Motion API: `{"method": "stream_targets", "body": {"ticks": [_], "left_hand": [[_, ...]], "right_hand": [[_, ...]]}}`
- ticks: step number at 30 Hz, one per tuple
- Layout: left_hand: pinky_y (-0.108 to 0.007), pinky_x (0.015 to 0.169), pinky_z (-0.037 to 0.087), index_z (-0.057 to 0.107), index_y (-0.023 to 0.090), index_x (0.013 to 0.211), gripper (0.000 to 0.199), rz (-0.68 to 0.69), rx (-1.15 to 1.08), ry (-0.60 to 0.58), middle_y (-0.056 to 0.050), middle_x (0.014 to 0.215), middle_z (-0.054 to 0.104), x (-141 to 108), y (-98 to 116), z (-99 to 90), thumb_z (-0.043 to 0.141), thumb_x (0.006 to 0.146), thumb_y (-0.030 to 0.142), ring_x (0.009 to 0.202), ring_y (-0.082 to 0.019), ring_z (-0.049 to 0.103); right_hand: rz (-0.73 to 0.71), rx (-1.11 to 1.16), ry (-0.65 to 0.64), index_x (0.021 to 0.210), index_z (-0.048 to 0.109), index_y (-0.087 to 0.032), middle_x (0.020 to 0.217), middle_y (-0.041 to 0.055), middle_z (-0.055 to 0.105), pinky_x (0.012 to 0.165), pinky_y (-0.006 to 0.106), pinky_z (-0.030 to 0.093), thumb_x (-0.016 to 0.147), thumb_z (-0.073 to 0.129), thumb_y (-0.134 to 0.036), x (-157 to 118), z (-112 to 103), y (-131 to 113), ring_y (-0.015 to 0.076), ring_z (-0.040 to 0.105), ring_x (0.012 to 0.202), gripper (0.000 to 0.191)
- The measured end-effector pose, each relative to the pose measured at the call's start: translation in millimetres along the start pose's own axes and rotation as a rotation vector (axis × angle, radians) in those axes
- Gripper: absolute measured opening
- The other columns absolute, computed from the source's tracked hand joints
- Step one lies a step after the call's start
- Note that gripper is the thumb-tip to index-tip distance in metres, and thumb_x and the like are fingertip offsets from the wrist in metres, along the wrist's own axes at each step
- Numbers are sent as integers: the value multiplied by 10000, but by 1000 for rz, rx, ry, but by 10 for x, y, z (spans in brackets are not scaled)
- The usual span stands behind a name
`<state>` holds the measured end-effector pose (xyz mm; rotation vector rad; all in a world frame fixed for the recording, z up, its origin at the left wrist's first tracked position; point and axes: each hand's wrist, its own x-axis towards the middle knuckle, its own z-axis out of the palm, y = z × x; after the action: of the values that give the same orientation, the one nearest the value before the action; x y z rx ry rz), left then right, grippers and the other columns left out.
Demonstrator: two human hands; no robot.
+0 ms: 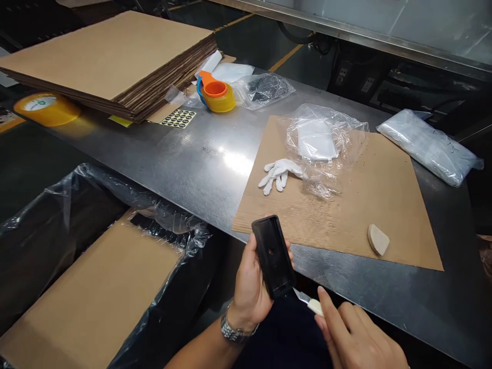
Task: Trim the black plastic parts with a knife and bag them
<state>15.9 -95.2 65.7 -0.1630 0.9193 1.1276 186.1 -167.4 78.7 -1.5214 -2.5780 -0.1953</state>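
My left hand (251,287), with a metal watch on its wrist, is wrapped round a black rectangular plastic housing (272,253). Its hollow side faces me and a small hole shows in its floor. In my right hand (357,333) is a small knife (313,305) with a pale handle. The blade's tip lies at the housing's lower right corner; whether it touches I cannot tell. Beyond my hands, a white glove (282,174) and a clear plastic bag (321,141) with white contents rest on a cardboard sheet (365,205).
The metal table (184,164) also bears a cardboard stack (115,56), an orange tape dispenser (217,92), a yellow tape roll (48,108), a sticker sheet (179,118), a wrapped bundle (430,146) and a beige wedge-shaped block (378,240). A plastic-lined box (73,205) stands at the lower left.
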Motion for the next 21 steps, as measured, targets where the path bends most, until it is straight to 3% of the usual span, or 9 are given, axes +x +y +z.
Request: {"method": "stream_targets", "body": {"ticks": [13,21], "left_hand": [[-304,618,537,651,97,864,446,11,-11,-18,-90,774,654,-5,-22,-14,357,892,431,643,-174,616],[-306,623,532,561,156,1126,408,11,-21,-20,-82,787,655,-10,-39,-31,356,897,424,653,-179,629]], "right_hand": [[-24,-5,-29,1092,623,-136,542,-24,511,391,190,351,937,381,-301,19,-23,11,72,511,446,331],[-25,-2,-39,1043,643,-153,531,-34,504,359,201,318,933,386,-290,18,-19,24,66,505,422,311]]}}
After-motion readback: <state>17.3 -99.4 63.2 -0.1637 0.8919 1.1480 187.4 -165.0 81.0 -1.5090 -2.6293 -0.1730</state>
